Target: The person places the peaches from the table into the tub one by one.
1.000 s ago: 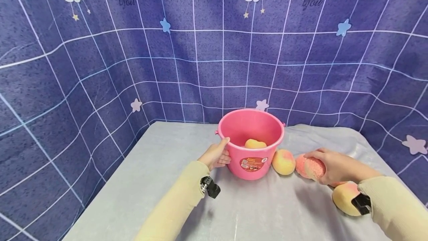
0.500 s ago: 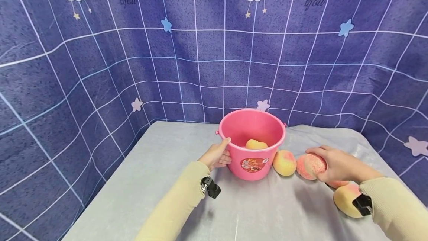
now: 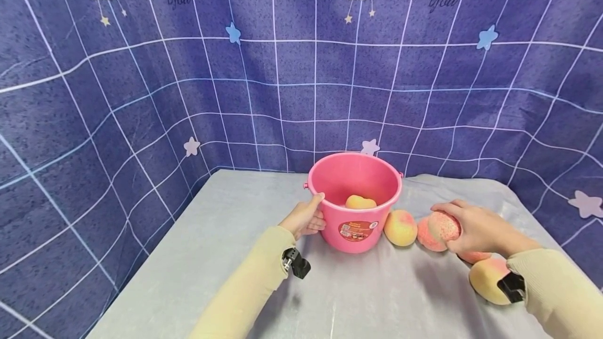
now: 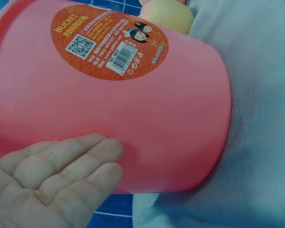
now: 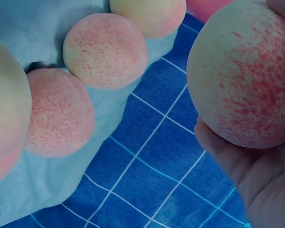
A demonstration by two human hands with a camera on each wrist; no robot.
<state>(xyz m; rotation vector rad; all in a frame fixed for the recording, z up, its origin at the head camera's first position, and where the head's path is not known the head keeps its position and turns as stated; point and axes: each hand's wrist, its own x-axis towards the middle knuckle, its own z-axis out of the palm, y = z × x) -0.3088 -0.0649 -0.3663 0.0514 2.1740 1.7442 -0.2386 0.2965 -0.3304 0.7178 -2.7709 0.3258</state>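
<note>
A pink bucket (image 3: 330,230) stands upright on the table, a yellowish peach (image 3: 360,202) showing inside it. At the bucket's left, my left hand (image 3: 305,218) grips the rim, thumb over the edge. In the left wrist view, the fingers (image 4: 85,156) lie along the outer wall below a red label (image 4: 109,42). My right hand (image 3: 478,228) holds a red-speckled peach (image 3: 445,225) between thumb and fingers; the right wrist view shows this peach (image 5: 242,76) raised apart from the others. Behind it in the head view, another reddish peach (image 3: 426,235) is partly covered.
Between the bucket and the right hand lies a yellow-pink peach (image 3: 400,228). Under the right wrist are a yellow peach (image 3: 485,280) and a reddish one (image 3: 472,257). Grey cloth (image 3: 226,224) covers the table. A blue checked curtain (image 3: 292,98) hangs behind it.
My right hand has lifted the speckled peach slightly, so more of the reddish peaches behind and below it shows. The left hand keeps its grip on the bucket.
</note>
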